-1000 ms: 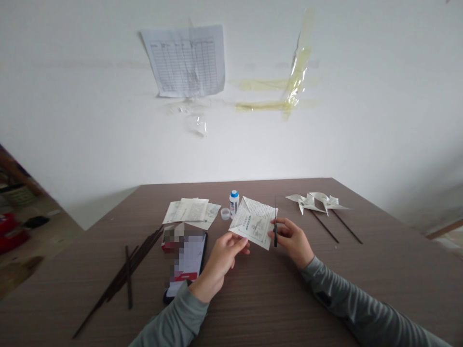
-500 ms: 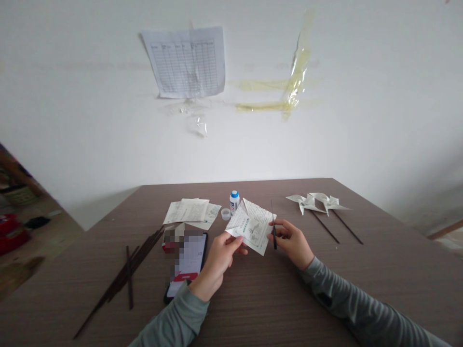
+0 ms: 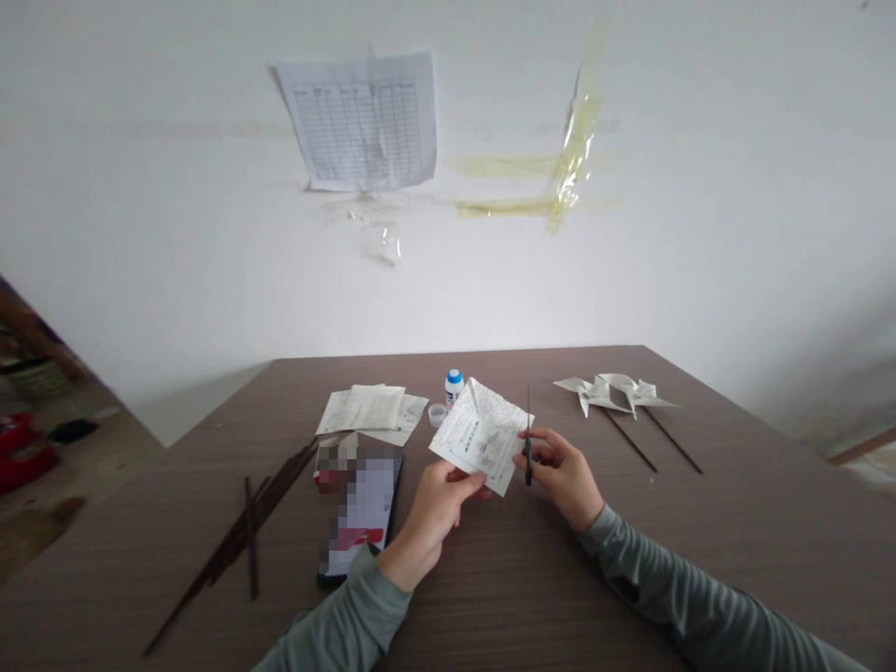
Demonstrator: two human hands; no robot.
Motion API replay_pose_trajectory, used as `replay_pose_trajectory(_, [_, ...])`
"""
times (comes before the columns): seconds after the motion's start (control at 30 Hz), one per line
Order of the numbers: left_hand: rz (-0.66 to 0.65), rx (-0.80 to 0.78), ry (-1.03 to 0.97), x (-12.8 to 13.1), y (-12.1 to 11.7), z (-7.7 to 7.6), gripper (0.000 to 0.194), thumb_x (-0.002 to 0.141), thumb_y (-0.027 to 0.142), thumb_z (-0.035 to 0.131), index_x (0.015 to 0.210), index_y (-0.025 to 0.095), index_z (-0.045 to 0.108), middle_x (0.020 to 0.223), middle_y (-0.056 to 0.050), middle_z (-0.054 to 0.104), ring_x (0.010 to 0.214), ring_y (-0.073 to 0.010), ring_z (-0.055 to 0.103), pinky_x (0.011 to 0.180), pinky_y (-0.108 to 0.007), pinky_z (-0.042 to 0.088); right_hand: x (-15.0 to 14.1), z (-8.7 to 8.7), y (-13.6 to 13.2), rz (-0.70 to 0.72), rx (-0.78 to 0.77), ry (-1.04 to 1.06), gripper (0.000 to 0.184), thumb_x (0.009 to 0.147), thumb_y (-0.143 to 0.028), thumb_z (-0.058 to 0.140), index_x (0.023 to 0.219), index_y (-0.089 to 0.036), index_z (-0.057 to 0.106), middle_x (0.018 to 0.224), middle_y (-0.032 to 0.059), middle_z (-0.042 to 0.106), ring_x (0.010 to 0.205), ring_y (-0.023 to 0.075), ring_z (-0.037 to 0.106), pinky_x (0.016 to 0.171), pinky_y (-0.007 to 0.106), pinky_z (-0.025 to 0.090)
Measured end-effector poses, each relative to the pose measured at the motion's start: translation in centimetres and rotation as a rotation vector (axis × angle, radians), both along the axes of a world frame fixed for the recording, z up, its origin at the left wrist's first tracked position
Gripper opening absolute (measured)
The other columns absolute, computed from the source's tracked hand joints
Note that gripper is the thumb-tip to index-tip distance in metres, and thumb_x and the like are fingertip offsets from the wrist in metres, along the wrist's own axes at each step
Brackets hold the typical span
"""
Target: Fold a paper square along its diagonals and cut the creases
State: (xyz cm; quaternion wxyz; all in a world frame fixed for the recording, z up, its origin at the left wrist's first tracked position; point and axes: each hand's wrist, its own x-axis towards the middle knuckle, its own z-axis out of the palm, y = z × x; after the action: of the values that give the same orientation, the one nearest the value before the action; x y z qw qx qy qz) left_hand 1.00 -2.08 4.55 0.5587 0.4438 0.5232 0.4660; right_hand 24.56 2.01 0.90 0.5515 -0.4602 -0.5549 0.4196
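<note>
My left hand (image 3: 435, 509) pinches the near corner of a folded square of printed paper (image 3: 482, 436), held tilted above the brown table (image 3: 532, 579). My right hand (image 3: 560, 471) touches the paper's right edge and grips a thin dark stick (image 3: 528, 434) that stands almost upright between its fingers. Both sleeves are grey-green.
A small white glue bottle with a blue cap (image 3: 454, 384) and a loose clear cap (image 3: 437, 414) stand behind the paper. Loose printed sheets (image 3: 368, 411), a phone (image 3: 364, 509) and several dark sticks (image 3: 245, 523) lie to the left. Two paper pinwheels on sticks (image 3: 616, 392) lie at the right.
Both hands have shifted slightly left and nearer to me with the paper, which has tilted more. The stick stays upright in my right hand.
</note>
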Motion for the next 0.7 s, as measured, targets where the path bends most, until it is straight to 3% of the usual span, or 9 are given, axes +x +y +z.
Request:
replay_pose_trajectory(0.27, [0.041,0.017,0.001,-0.13,0.45,0.04,0.025,0.077,0.030,0.105,0.097,0.019,0.096,0.094,-0.015,0.097,0.080,-0.0303,0.091,0.046,-0.024,0.031,-0.03,0.07,-0.12,0.019,-0.009,-0.009,0.082,0.071,-0.088,0.115,0.118,-0.026,0.087,0.067,-0.0047,0.070,0.064,0.0220,0.058,0.069,0.041,0.051])
replay_pose_trajectory(0.53, [0.161,0.061,0.005,-0.50,0.60,0.55,0.029,0.071,0.033,0.107,0.092,0.021,0.093,0.086,-0.009,0.093,0.078,-0.0268,0.087,0.046,-0.021,0.031,0.57,-0.35,0.02,0.039,-0.087,-0.001,0.063,0.078,-0.068,0.105,0.122,-0.028,0.084,0.080,0.0039,0.087,0.078,0.0304,0.080,0.078,0.044,0.064])
replay_pose_trajectory(0.7, [0.191,0.095,0.002,-1.01,0.98,0.33,0.028,0.073,0.035,0.109,0.090,0.022,0.091,0.085,-0.008,0.092,0.080,-0.0259,0.088,0.047,-0.021,0.036,0.58,-0.27,-0.19,0.095,-0.110,0.009,0.056,0.080,-0.068,0.104,0.115,-0.027,0.091,0.080,0.0054,0.089,0.079,0.0306,0.082,0.080,0.046,0.067])
